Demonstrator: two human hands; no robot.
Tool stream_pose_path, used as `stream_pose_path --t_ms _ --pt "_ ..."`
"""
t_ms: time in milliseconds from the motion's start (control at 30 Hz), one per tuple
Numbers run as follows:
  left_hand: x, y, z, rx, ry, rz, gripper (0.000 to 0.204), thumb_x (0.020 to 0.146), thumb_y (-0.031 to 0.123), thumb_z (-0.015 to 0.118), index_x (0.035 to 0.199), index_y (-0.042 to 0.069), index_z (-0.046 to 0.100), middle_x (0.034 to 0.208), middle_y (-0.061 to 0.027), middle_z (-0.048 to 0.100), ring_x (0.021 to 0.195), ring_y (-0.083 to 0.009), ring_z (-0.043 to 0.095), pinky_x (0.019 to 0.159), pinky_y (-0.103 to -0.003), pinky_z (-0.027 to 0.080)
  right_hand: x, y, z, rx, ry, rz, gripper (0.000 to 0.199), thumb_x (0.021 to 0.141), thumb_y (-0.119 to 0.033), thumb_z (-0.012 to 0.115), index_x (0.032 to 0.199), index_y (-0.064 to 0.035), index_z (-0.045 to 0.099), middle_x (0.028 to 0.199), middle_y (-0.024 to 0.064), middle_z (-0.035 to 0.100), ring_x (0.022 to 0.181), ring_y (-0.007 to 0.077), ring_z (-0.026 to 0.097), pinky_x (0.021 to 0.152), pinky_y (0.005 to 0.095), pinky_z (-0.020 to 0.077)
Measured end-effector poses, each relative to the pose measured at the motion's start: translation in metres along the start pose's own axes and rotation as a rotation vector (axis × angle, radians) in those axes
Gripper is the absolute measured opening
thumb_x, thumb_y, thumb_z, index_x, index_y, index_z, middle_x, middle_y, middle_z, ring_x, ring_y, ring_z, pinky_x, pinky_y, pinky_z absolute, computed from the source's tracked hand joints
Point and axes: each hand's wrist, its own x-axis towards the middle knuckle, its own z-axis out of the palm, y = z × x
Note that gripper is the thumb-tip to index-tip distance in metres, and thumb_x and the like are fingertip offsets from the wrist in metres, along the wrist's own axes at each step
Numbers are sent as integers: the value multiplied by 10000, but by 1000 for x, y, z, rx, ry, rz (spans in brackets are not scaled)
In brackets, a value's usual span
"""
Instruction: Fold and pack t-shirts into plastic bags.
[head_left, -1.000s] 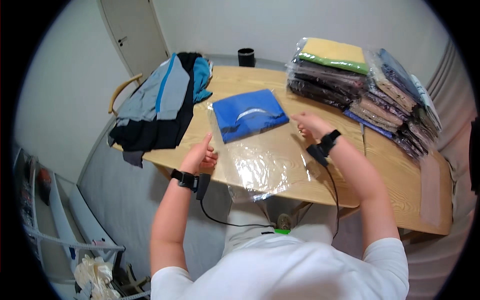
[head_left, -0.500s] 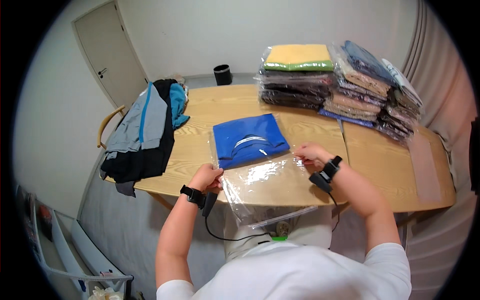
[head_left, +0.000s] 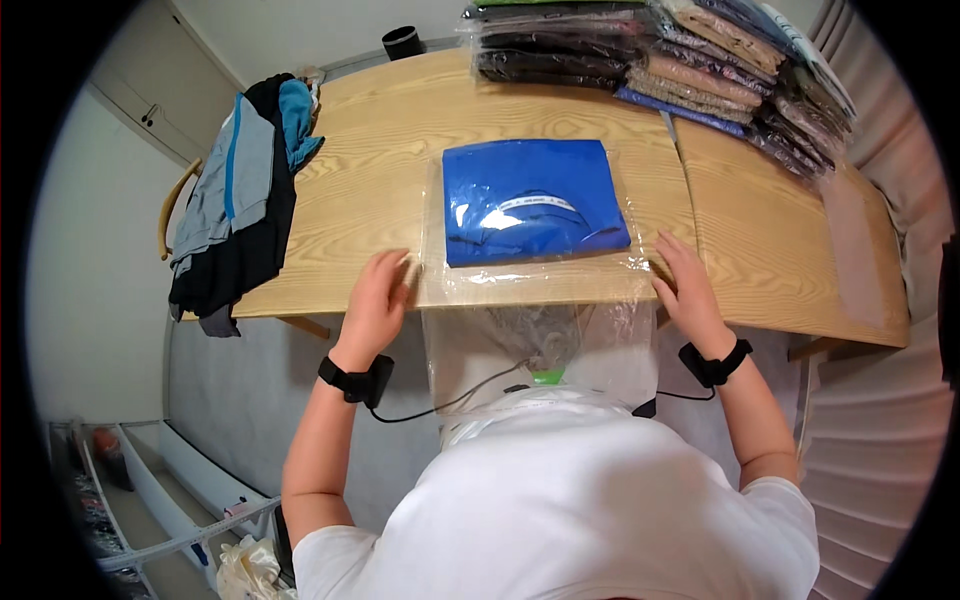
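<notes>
A folded blue garment [head_left: 535, 185] lies flat inside a clear plastic bag [head_left: 530, 285], its neckline with a white strip showing through. The bag's lower part hangs over the near table edge against my lap. My left hand [head_left: 376, 305] is beside the bag's left edge, fingers stretched out and holding nothing. To the right of the bag, my right hand [head_left: 688, 290] has its fingers apart close to the plastic. Whether the fingertips of either hand touch the plastic, I cannot tell. Both wrists carry black straps with a small dark device and a cable.
On the wooden table [head_left: 370, 150], grey, black and teal clothes [head_left: 235, 190] are heaped at the left. Stacks of bagged folded clothes [head_left: 570, 50] stand at the far right. A black bin [head_left: 402, 43] is beyond the table. Divided storage [head_left: 150, 480] sits at lower left.
Both hands have let go of the plastic bag and spread apart to its sides. The bagged garment now lies straighter, and the whole view has tipped downward.
</notes>
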Motion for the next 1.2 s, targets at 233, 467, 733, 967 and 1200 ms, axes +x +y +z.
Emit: stream_pose_path --t_ms 233,467,733,967,1200 --pt "2 9 6 399 -113 624 526 755 52 666 1255 104 513 1336 -77 478 1258 -301 412 1017 -401 365 19 -13 3 -231 -224 -390 465 820 -77 588 1271 -160 510 1356 63 465 1293 279 375 1045 455 289" --pt "7 6 5 -101 -215 390 217 859 82 573 1060 54 648 1062 -92 651 1032 -267 583 866 -336 465 22 9 -1 297 -325 -98 213 877 -116 542 1030 -52 676 1166 79 619 1242 262 444 1023 403 325" --pt "-1 17 7 -420 -253 78 334 952 227 446 913 -18 670 833 -95 680 779 -178 625 741 -285 470 15 13 1 569 -219 67 231 906 -188 529 902 -6 672 929 94 661 958 192 579 830 305 443" --pt "14 28 20 -734 -117 -391 509 969 342 392 700 -23 621 730 -130 666 652 -142 616 572 -241 411 20 -9 27 789 150 490 328 946 -238 497 787 20 623 651 51 604 620 122 601 624 240 466" --pt "25 34 17 -617 -151 -527 494 952 374 409 684 17 618 633 -104 655 528 -108 587 455 -223 339 30 -17 36 764 198 618 374 939 -247 516 685 21 573 600 49 573 551 100 577 539 232 440"
